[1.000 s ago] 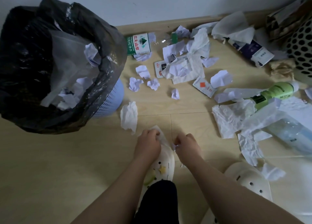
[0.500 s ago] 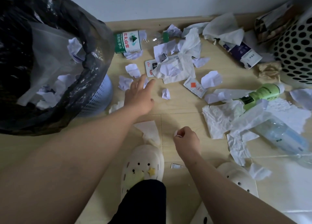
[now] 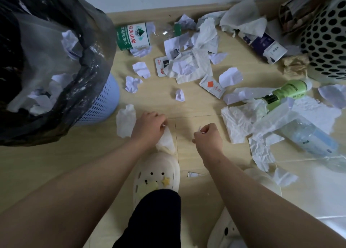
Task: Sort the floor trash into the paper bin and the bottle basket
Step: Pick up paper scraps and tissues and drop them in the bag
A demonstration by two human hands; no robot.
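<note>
Sorting early: left grip clutches tissue, right grip pinches scrap; paper bin left of them part-filled, bottles ahead lie unsorted.

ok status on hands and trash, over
Left hand grips tissue by the shoe. Right hand pinches small scrap. Paper bin close on the left, nothing blocking.
</note>
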